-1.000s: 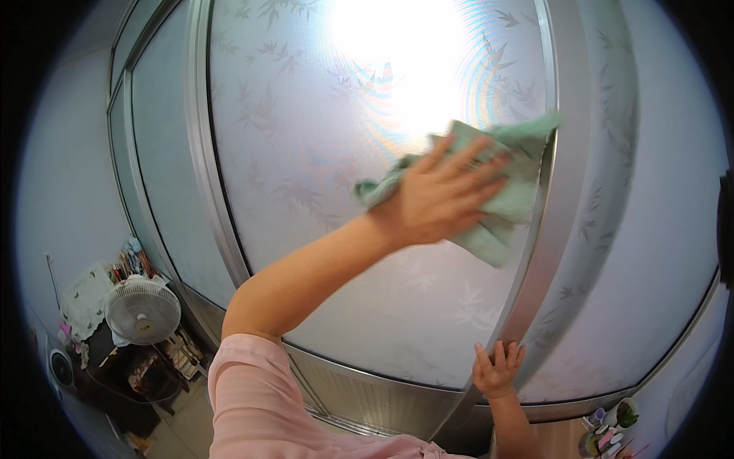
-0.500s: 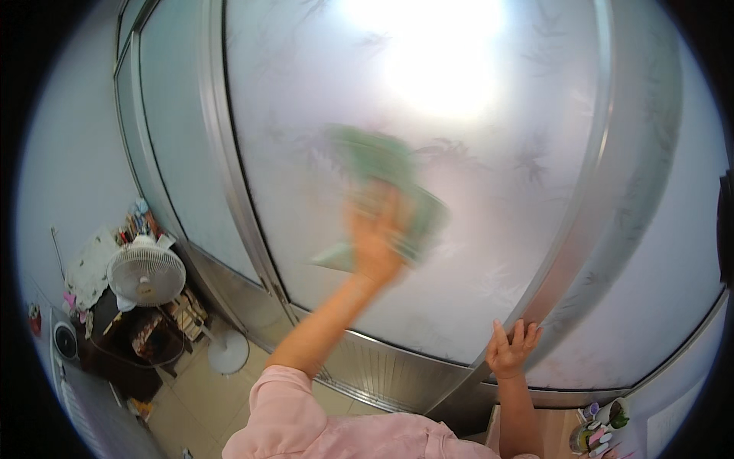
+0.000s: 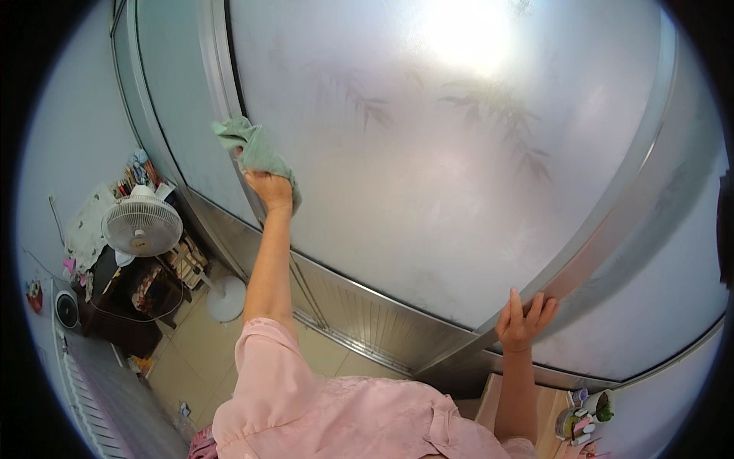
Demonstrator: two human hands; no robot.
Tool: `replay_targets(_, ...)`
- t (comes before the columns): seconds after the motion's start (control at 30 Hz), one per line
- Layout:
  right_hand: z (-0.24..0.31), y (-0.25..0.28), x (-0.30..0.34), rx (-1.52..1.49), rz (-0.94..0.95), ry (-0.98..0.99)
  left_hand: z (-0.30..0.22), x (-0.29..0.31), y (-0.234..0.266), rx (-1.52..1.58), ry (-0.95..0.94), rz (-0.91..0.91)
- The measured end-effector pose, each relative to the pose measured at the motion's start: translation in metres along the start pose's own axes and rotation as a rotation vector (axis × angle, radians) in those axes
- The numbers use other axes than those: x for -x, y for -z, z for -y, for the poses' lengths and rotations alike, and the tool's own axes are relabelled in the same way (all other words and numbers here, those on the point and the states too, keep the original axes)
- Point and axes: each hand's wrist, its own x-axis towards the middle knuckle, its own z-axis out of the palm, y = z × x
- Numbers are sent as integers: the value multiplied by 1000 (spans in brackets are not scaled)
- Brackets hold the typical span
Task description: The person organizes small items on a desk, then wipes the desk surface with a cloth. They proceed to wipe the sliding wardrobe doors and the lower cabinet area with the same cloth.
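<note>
A large frosted glass door (image 3: 413, 206) with a faint leaf pattern fills the middle. My left hand (image 3: 271, 191) is closed on a crumpled green cloth (image 3: 264, 154), pressed against the metal strip along the glass's left edge. Part of the cloth sticks out beyond my fingers on the far side, and some hangs beside my wrist. On the right, my right hand (image 3: 525, 320) is wrapped round the door's metal frame (image 3: 604, 233), low on its right-hand edge. Its thumb side lies toward the glass.
A white fan (image 3: 143, 222) stands on the tiled floor at the left, before a dark desk (image 3: 126, 294) with pens and papers. A grey panelled appliance (image 3: 115, 390) is at the lower left. Near my right forearm, a wooden surface (image 3: 547, 432) holds a potted plant (image 3: 603, 407) and a jar.
My left hand has swept the cloth leftward, from the middle of the glass to its left edge strip. My right hand keeps its hold on the frame. The view has shifted slightly.
</note>
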Motion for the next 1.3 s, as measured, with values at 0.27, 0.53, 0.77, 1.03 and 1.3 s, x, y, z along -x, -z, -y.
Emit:
replay_targets(0.27, 0, 3, -1, -36, 21, 13, -152, 224, -14, 25, -491, 447)
replay_targets(0.53, -6, 2, 0, -12, 24, 22, 21, 200, 10, -227, 307, 154)
replay_targets(0.77, -1, -2, -3, -47, 6, 21, -3, 256, -5, 234, 591, -41)
replay_targets(1.03, -8, 3, 5, -76, 85, -12, -65, 264, 6, -152, -232, 636)
replay_targets(1.3, -11, 0, 12, -87, 34, -18, 6, 179, 9, 620, 1083, -208)
